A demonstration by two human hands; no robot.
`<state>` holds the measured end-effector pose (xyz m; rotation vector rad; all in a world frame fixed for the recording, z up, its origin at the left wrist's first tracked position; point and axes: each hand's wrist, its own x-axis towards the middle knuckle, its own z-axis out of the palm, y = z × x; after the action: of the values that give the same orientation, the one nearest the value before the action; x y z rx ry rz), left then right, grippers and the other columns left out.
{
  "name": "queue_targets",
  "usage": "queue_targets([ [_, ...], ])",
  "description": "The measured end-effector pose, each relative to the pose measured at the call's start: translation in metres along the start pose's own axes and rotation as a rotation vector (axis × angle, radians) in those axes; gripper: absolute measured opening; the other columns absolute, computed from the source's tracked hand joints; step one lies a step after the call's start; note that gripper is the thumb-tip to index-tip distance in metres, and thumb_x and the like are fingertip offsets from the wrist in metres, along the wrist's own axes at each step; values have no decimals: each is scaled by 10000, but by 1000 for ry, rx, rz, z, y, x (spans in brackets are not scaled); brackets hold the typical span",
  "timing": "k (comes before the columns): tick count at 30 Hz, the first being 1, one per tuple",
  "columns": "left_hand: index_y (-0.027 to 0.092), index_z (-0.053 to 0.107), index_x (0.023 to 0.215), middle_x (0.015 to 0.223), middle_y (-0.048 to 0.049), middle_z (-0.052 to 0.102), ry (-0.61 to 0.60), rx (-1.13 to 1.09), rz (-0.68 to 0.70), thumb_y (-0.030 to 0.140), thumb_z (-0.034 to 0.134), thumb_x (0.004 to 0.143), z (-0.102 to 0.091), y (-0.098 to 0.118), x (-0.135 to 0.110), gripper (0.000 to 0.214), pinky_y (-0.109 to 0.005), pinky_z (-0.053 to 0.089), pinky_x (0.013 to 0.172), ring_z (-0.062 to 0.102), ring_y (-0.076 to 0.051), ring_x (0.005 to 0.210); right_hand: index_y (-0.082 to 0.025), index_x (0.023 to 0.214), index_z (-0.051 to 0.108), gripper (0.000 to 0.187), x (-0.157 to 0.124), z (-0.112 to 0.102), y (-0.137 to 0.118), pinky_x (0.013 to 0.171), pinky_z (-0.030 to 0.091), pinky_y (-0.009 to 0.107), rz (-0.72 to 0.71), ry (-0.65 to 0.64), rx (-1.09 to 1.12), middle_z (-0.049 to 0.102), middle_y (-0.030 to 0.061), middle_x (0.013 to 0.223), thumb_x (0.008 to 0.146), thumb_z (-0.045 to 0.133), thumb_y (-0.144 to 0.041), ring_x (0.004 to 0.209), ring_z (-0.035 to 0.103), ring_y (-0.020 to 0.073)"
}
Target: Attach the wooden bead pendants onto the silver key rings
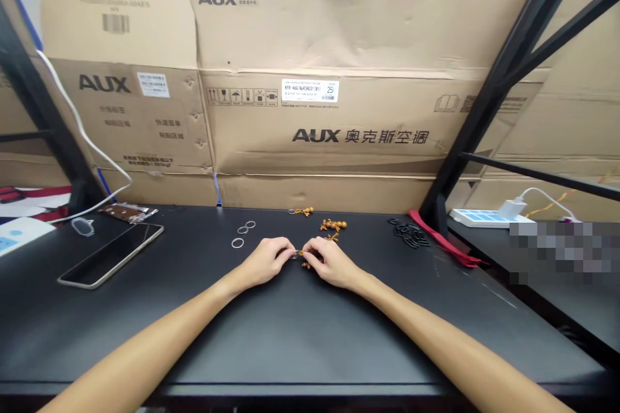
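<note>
My left hand (265, 259) and my right hand (329, 261) meet at the middle of the black table (290, 335), fingers pinched together. Between them sits a small metal ring (293, 254), held by the left fingers, and a small brown bead charm (304, 261), held by the right fingers. Three loose metal rings (243, 232) lie just left of the hands. A heap of brown bead charms (332, 226) lies just behind the right hand. One finished-looking charm on a ring (302, 211) rests farther back.
A phone (112, 253) lies face up at the left, with a white cable (87, 142) behind it. Black rings (409, 232) and a red strap (445, 242) lie at the right by a black rack post (484, 110). Cardboard boxes (339, 77) wall the back. A power strip (479, 217) sits far right.
</note>
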<state>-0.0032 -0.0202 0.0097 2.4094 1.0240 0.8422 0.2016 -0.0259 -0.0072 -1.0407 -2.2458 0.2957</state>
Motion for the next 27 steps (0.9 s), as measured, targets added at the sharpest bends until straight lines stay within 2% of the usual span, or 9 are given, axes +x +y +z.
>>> queue_targets([
  [4, 164, 649, 832, 812, -29, 682, -17, -55, -25, 339, 441, 915, -1, 3, -1, 284, -251, 459, 714, 603, -151, 737, -175, 809, 556, 151, 0, 1, 0, 584, 402, 224, 40, -18, 115, 615, 3, 701, 905, 456, -236, 593, 527, 114],
  [9, 165, 642, 852, 829, -31, 676, -28, -73, 6, 346, 424, 922, -2, 1, -1, 291, -252, 457, 737, 597, -150, 756, -174, 773, 540, 157, 1, 3, 2, 527, 370, 201, 76, -32, 196, 590, -19, 626, 888, 468, -253, 530, 490, 97],
  [15, 169, 631, 844, 809, -27, 668, -39, -95, 4, 357, 415, 921, -3, 1, -1, 296, -257, 463, 745, 593, -150, 750, -171, 724, 548, 157, 2, 3, 2, 511, 361, 195, 105, -17, 187, 578, -28, 587, 855, 480, -225, 511, 483, 92],
  [20, 175, 636, 875, 892, -39, 664, -67, -76, 36, 351, 447, 905, -3, 1, -1, 260, -265, 472, 750, 595, -150, 770, -173, 709, 548, 141, 2, 3, 2, 507, 352, 202, 90, 3, 134, 575, -29, 573, 837, 495, -201, 492, 482, 93],
  [24, 181, 627, 769, 1007, -49, 638, -65, 2, 83, 340, 519, 872, 0, -1, -2, 219, -296, 458, 840, 593, -169, 895, -175, 734, 550, 140, 1, 3, 1, 517, 356, 207, 68, 9, 111, 577, -24, 583, 854, 493, -219, 494, 483, 96],
  [27, 190, 632, 760, 1062, -56, 617, -52, 51, 80, 342, 532, 869, 1, -3, -2, 213, -333, 441, 906, 565, -194, 1002, -178, 767, 554, 125, 0, 2, -1, 535, 365, 208, 19, 0, 113, 592, -18, 614, 865, 493, -225, 521, 500, 102],
])
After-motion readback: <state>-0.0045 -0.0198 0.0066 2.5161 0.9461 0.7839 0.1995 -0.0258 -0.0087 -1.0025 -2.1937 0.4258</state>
